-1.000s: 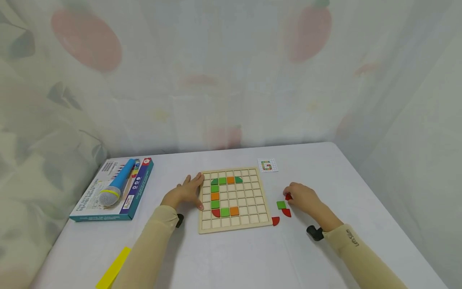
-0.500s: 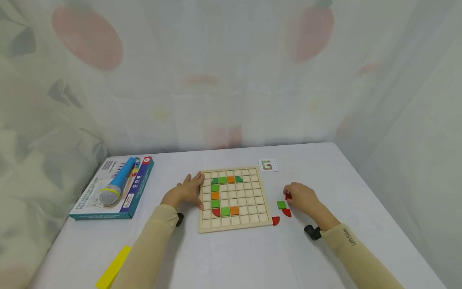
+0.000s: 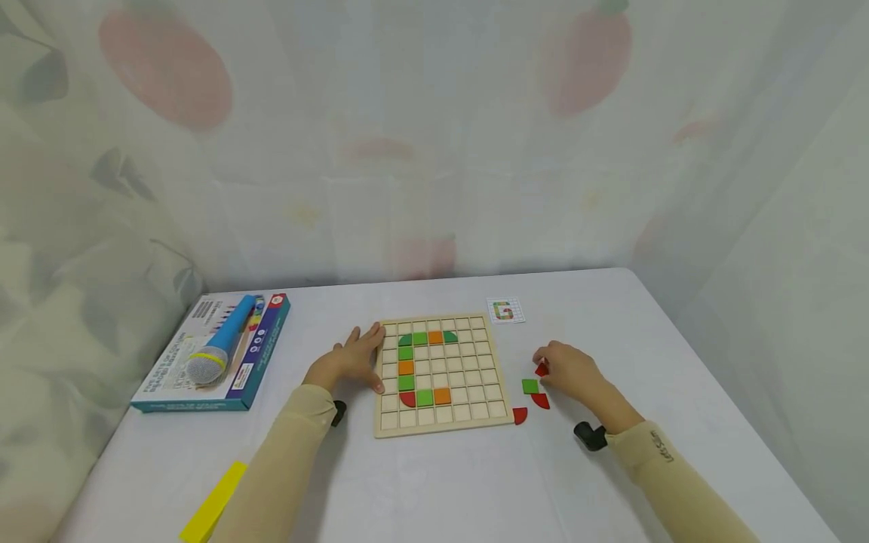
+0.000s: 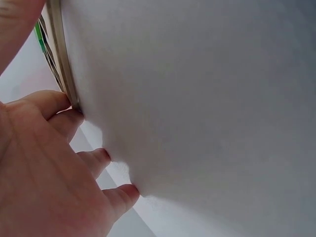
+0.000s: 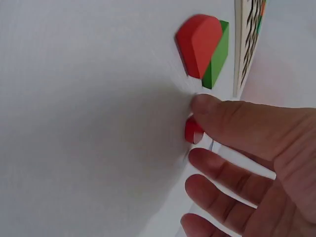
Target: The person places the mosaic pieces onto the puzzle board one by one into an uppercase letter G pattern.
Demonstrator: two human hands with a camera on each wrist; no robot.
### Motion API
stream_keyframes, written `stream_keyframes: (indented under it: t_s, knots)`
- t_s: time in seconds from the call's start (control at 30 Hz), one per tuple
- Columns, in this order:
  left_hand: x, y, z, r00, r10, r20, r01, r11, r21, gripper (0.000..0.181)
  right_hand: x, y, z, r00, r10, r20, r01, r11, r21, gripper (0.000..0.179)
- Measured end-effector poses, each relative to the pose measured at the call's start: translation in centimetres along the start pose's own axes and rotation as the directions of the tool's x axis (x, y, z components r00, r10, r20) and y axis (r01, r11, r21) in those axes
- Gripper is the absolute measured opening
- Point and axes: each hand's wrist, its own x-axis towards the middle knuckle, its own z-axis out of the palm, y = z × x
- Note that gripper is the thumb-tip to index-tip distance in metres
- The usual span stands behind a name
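A wooden grid board (image 3: 455,367) lies on the table with green, orange and red tiles set in a C-like outline. My left hand (image 3: 348,362) rests at its left edge, fingers spread; in the left wrist view, fingertips touch the board's side (image 4: 63,59). Right of the board, my right hand (image 3: 572,371) pinches a red quarter-circle tile (image 5: 192,131) at the tabletop, the index finger mostly hidden behind the thumb. Close by lie a green square tile (image 3: 529,386) and another red quarter-circle tile (image 3: 540,401). A third red tile (image 3: 520,415) sits against the board's near right corner.
A small pattern card (image 3: 505,311) lies behind the board's right corner. At the left, a blue toy microphone (image 3: 224,341) lies on a flat box (image 3: 170,369). A yellow strip (image 3: 213,503) is near the left forearm. Curtains hang behind and beside the table.
Both hands stay almost in place. The right fingers shift slightly around the red tile, and more of it shows now. The tiles on the board are the same.
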Motion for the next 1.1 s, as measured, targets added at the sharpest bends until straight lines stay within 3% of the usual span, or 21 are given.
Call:
stream_keyframes:
  t_s: [0.27, 0.93, 1.1]
  knots:
    - [-0.19, 0.12, -0.15, 1.000, 0.007, 0.004, -0.007, 1.000, -0.003, 0.124, -0.21, 0.82, 0.21, 0.990, -0.142, -0.007, 0.142, 0.990, 0.019, 0.028]
    - [-0.40, 0.24, -0.22, 1.000, -0.005, -0.005, 0.005, 1.000, -0.003, 0.123, 0.49, 0.40, 0.21, 0.998, -0.064, 0.026, 0.065, 0.997, -0.037, 0.013]
    - [-0.49, 0.43, -0.25, 1.000, -0.004, -0.001, 0.004, 1.000, -0.005, 0.123, 0.71, 0.27, 0.02, 0.997, -0.074, -0.011, 0.073, 0.996, -0.054, 0.013]
